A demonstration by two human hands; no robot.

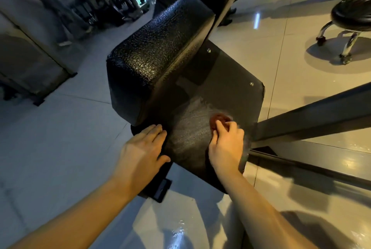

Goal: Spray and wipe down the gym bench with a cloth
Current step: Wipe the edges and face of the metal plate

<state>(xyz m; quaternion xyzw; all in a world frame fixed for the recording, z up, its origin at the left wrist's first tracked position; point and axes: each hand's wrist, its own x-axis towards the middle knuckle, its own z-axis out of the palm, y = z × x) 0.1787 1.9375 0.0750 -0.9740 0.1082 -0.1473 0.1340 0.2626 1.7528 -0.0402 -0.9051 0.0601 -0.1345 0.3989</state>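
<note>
The black padded gym bench (216, 80) fills the middle of the head view, with a thick textured pad (152, 52) raised above a flat dark seat panel. A small reddish-brown cloth (217, 120) lies bunched on the panel beside a pale wet smear. My right hand (226, 144) grips the cloth with curled fingers and presses it on the panel. My left hand (142, 148) rests flat with straight fingers on the panel's left edge, just under the raised pad. No spray bottle is in view.
A dark metal frame bar (313, 116) runs from the bench to the right. A round black stool (349, 16) on chrome wheeled legs stands at the upper right. Dark gym machines (30, 62) stand at the left and far back. The floor is glossy tile.
</note>
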